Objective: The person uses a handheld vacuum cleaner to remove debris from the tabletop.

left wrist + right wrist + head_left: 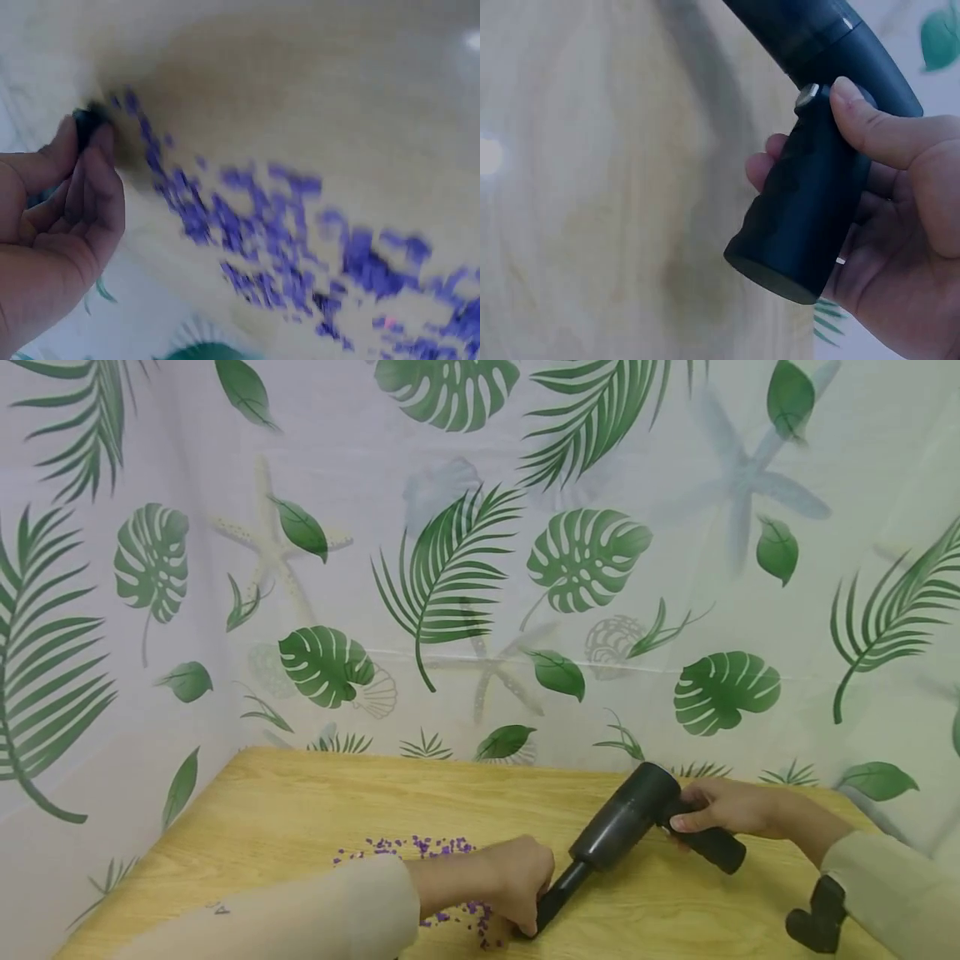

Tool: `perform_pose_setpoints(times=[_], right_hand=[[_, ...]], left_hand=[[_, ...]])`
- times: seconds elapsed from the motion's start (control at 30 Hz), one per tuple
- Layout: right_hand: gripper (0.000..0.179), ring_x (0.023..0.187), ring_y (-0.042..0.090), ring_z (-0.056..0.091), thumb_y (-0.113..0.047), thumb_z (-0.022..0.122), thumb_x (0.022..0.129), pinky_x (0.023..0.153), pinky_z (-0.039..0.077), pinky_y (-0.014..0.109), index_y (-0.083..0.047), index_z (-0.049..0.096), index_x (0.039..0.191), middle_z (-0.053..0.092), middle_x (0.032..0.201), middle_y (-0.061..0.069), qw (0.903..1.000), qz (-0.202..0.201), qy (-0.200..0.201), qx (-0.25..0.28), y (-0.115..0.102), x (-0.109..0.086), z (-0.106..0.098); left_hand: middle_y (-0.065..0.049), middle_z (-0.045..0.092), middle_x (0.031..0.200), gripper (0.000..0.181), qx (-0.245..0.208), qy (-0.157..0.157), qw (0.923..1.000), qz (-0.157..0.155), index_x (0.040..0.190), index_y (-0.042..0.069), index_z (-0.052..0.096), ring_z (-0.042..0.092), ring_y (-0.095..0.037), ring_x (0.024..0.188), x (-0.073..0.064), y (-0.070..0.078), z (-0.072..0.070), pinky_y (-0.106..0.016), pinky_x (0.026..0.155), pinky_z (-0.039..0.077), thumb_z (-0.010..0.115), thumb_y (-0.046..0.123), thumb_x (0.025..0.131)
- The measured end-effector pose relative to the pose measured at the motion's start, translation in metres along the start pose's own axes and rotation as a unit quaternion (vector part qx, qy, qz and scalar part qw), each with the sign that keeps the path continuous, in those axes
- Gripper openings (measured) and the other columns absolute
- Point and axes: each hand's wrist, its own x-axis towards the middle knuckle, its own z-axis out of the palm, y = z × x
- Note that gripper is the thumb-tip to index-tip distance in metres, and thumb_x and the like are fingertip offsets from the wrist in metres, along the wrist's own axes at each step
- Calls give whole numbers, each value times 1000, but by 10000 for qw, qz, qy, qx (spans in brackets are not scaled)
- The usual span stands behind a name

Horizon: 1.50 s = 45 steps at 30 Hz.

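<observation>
A black handheld vacuum cleaner slants over the wooden table, its narrow nozzle pointing down and left. My right hand grips its handle, the thumb lying by a silver button. Near the nozzle's tip, my left hand pinches it between thumb and curled fingers; in the left wrist view only the dark end pokes out of the grip. Purple bits lie scattered on the table beside that tip, partly hidden by the left forearm in the head view.
The wooden table meets a leaf-printed sheet at the back and left. A small black object shows below the right sleeve.
</observation>
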Motion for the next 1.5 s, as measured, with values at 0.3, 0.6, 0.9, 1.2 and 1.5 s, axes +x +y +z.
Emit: perform_pose_setpoints(times=[0.3, 0.6, 0.9, 1.2, 1.5], right_hand=[[39, 89, 27, 69, -23, 61, 100, 77, 58, 39, 15, 59, 108, 71, 95, 15, 9882, 342, 1476, -214, -12, 16, 9], [36, 85, 25, 68, -21, 60, 101, 75, 57, 37, 14, 62, 104, 71, 90, 13, 9880, 238, 1488, -351, -17, 27, 15], [34, 83, 22, 66, -22, 61, 100, 75, 56, 36, 12, 63, 103, 71, 90, 12, 9900, 230, 1343, -362, -18, 25, 16], [34, 84, 21, 65, -23, 62, 99, 77, 55, 35, 11, 63, 104, 70, 92, 13, 9912, 255, 1244, -363, -19, 24, 18], [32, 82, 21, 63, -21, 61, 100, 76, 54, 35, 10, 64, 101, 69, 89, 11, 9939, 176, 1026, -354, -16, 25, 20]], left_hand=[[4, 64, 76, 14, 1348, 94, 9897, -469, 85, 14, 68, 54, -8, 65, 48, -58, -23, -21, 59, 46, 82, 12, 80], [5, 63, 74, 18, 1244, 61, 9916, -336, 82, 14, 70, 54, -6, 65, 39, -70, -22, -20, 58, 46, 86, 14, 75], [6, 64, 75, 21, 1204, -52, 9917, -442, 81, 15, 70, 55, -5, 65, 28, -58, -21, -18, 58, 47, 90, 18, 73], [6, 66, 75, 23, 910, -126, 9948, -432, 83, 13, 73, 56, -4, 62, 23, -55, -19, -17, 57, 48, 92, 18, 70], [4, 66, 62, 19, 489, -385, 9969, -485, 73, 12, 72, 60, -3, 45, 15, -50, -19, -14, 51, 48, 91, 15, 71]])
